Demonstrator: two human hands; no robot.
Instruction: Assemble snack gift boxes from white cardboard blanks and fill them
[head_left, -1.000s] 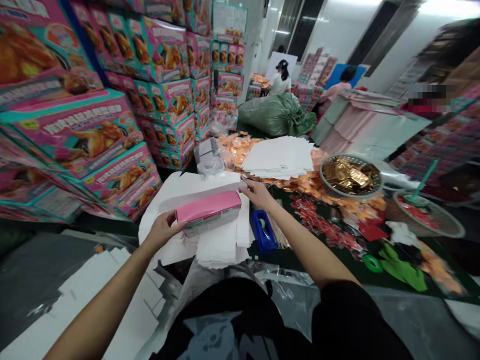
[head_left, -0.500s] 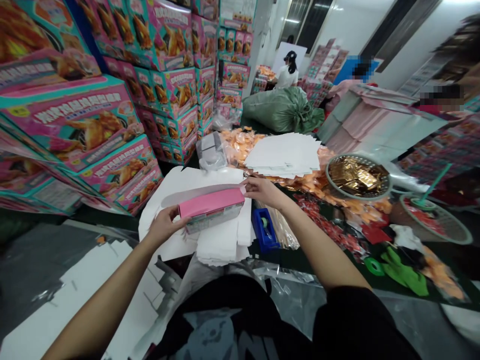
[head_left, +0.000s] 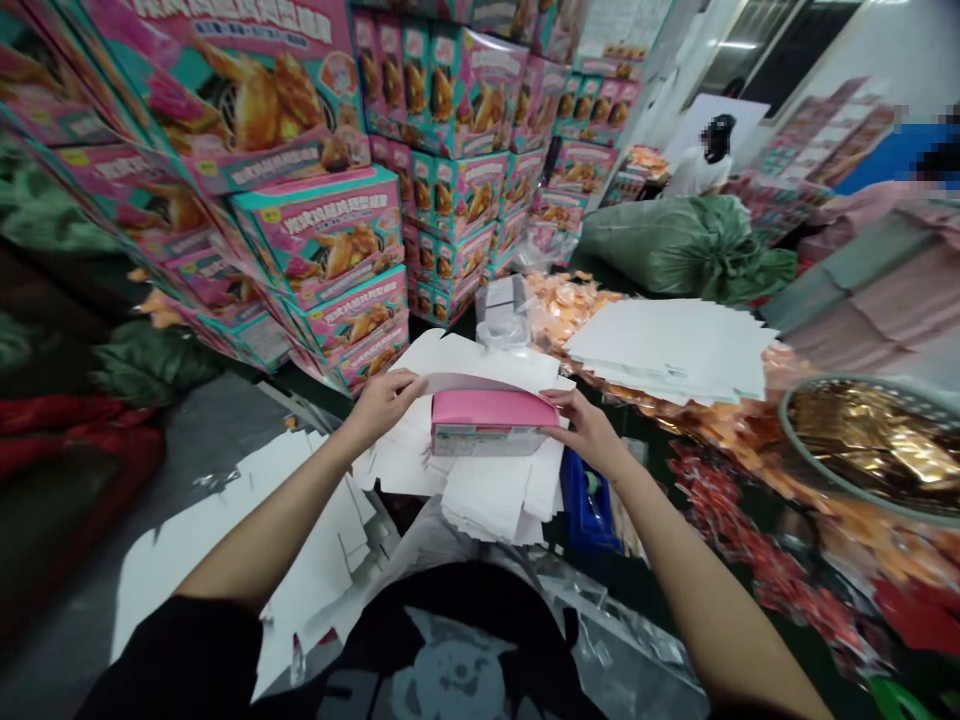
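A pink cardboard box [head_left: 493, 410] sits in front of me on a pile of white card sheets [head_left: 491, 500]. Its long lid flap [head_left: 480, 383] stands raised along the far side, pale inner face showing. My left hand [head_left: 390, 393] pinches the flap's left end between thumb and fingers. At the box's right end, my right hand [head_left: 589, 425] is closed on the corner, fingers at the flap and thumb lower by the front edge. Printing covers the grey-green side facing me.
Printed cartons [head_left: 330, 235] are stacked high on the left. A blue tape dispenser [head_left: 592, 500] lies right of the box. Beyond are a white card stack [head_left: 671, 345], orange packets [head_left: 570, 300], red packets [head_left: 765, 540] and a basket [head_left: 787, 430] of gold packets. Another person [head_left: 701, 165] is in the background.
My view has turned left. My left hand has moved from the box's near left corner up to the flap's left end. The box now lies squarer to me; my right hand stays at its right end.
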